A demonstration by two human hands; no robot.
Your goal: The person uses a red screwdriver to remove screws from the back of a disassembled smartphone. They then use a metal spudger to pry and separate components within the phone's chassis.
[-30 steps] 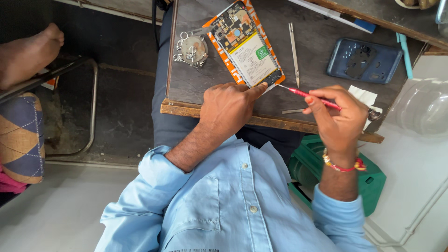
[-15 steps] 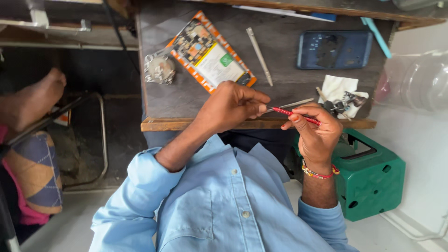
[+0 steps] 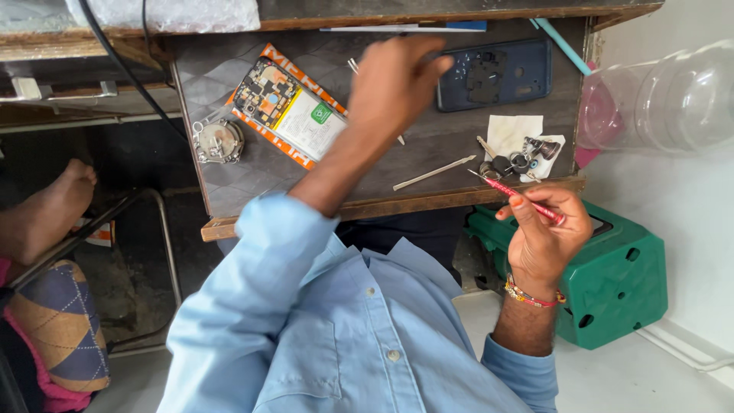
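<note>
My left hand (image 3: 397, 84) reaches across the dark worktop (image 3: 382, 172), fingers stretched toward a blue phone back cover (image 3: 501, 76); nothing shows in it. It hovers over a thin metal tool (image 3: 354, 66). Left of that arm lies an opened phone (image 3: 287, 115), its circuit board and battery exposed, on an orange-edged pad. My right hand (image 3: 547, 233) is at the table's near right corner, closed on a red screwdriver (image 3: 527, 202) whose tip points toward small metal parts (image 3: 520, 159) on a white tissue (image 3: 514, 130).
A round metal part (image 3: 219, 141) sits left of the phone, and a pale plastic stick (image 3: 432, 173) lies near the front edge. A green plastic box (image 3: 615, 268) stands below right, a clear plastic container (image 3: 665, 99) beside the table. Another person's foot (image 3: 50, 210) rests at left.
My left hand left the front edge by the screwdriver tip and reached far across the table toward the blue cover. My right hand kept the screwdriver near the front right corner.
</note>
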